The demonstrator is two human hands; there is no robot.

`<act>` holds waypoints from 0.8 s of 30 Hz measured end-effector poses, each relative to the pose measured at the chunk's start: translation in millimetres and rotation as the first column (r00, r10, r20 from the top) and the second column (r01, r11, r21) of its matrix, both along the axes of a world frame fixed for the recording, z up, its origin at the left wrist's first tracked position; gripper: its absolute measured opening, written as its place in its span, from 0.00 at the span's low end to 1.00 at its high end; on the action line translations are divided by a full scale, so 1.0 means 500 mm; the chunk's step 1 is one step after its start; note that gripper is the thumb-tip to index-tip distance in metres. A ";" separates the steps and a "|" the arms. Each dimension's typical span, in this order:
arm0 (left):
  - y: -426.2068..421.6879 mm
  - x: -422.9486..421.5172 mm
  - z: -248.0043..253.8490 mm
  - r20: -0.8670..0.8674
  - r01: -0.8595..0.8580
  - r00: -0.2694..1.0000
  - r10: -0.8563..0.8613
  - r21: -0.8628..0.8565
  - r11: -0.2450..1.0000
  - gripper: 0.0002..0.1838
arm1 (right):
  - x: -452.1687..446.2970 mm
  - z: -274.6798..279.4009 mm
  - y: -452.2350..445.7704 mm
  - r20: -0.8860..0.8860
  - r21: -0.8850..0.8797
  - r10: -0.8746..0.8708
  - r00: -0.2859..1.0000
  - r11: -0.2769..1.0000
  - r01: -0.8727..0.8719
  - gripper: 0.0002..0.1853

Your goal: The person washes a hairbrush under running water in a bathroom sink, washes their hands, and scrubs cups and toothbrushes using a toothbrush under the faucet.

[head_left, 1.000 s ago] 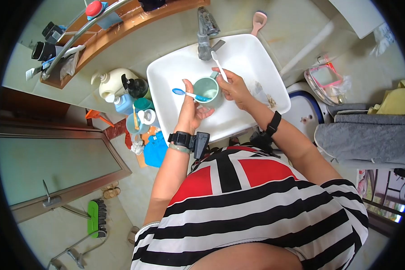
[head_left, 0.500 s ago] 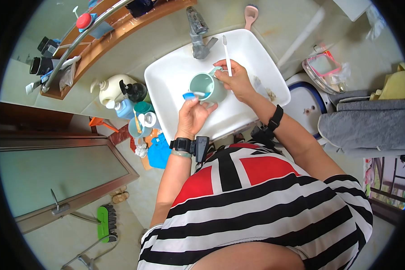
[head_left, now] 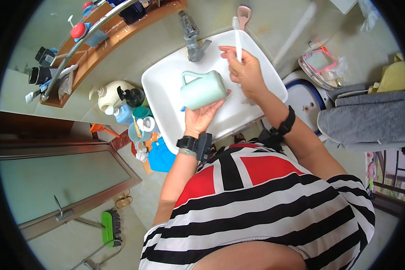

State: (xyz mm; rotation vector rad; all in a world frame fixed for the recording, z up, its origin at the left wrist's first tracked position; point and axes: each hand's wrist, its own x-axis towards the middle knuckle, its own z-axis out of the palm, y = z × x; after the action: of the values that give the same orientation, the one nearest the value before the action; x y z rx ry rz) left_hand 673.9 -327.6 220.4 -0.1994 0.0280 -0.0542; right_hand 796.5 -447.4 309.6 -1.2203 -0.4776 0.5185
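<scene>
A pale green mug (head_left: 203,91) lies tipped on its side over the sink, its handle toward the faucet. My left hand (head_left: 201,119) supports it from below, fingers wrapped under its wall. The tip of a small blue object (head_left: 183,109) shows by the mug's left end; the rest of it is hidden. To the right, apart from the mug, my right hand (head_left: 249,75) holds a white toothbrush (head_left: 237,39) by its handle, bristle end up. Below both hands is the white sink (head_left: 159,87).
A grey faucet (head_left: 194,45) stands at the sink's back edge, beside a pink brush (head_left: 243,15). Pump bottles (head_left: 132,95) and a cup (head_left: 138,132) crowd the left side. A wooden shelf (head_left: 105,42) with a metal rail curves above. Grey towels (head_left: 364,119) hang at right.
The mug has turned from mouth-up to lying on its side, and my right hand has left its handle. That hand has risen slightly to the right with the toothbrush.
</scene>
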 end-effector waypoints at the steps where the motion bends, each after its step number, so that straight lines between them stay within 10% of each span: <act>1: -0.009 0.003 0.002 0.000 -0.036 0.999 0.036 -0.062 0.997 0.33 | 0.008 0.005 -0.010 -0.038 0.008 -0.023 0.999 1.000 0.023 0.16; 16: -0.009 0.020 0.043 0.051 -0.046 0.997 0.051 -0.096 0.994 0.31 | 0.009 0.020 -0.059 -0.113 -0.053 -0.049 0.992 0.998 0.043 0.24; 21: 0.030 -0.008 0.060 -0.053 -0.221 0.947 0.316 0.606 0.764 0.27 | 0.009 -0.002 -0.068 -0.110 -0.068 -0.060 0.992 0.996 0.052 0.27; 24: 0.042 -0.016 0.075 -0.029 -0.242 0.930 0.366 0.703 0.668 0.24 | -0.004 -0.027 -0.074 0.005 -0.287 0.015 1.000 0.958 -0.013 0.23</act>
State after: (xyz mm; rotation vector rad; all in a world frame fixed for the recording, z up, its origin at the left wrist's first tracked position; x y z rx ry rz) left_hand 666.1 -306.7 257.8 0.5584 0.1826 0.3163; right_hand 794.4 -484.3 295.9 -1.4988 -0.4262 0.6106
